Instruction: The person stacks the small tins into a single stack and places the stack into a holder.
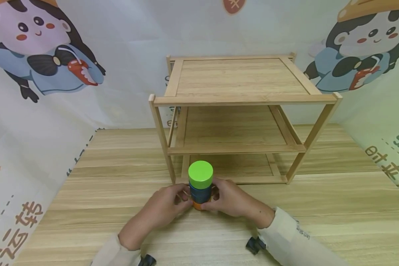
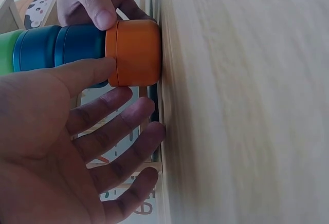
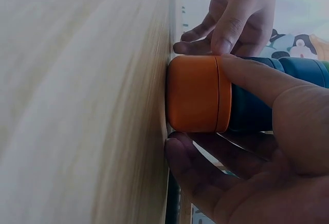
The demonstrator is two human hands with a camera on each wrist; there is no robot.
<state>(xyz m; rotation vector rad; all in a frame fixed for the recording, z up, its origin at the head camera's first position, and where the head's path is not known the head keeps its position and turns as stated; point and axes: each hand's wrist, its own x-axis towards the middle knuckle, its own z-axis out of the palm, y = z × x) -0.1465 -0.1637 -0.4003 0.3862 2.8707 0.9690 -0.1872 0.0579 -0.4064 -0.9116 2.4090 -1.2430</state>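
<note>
A stack of small round lidded tins stands upright on the wooden tabletop, in front of the rack. The orange tin (image 3: 193,94) is at the bottom, two blue tins (image 2: 38,47) come above it, and a green tin (image 1: 200,173) tops the stack. My left hand (image 1: 169,204) is at the stack's left side, its thumb touching the orange tin near the lid seam while the other fingers fan out loosely. From the right, my right hand (image 1: 232,197) holds the orange tin, thumb across its front and fingers behind its side.
A three-tier wooden rack (image 1: 246,99) stands just behind the stack. Printed cloth walls (image 1: 129,55) with cartoon figures enclose the back and sides. The wood-grain tabletop (image 1: 103,184) extends to both sides. Black straps (image 1: 254,244) show at the sleeves.
</note>
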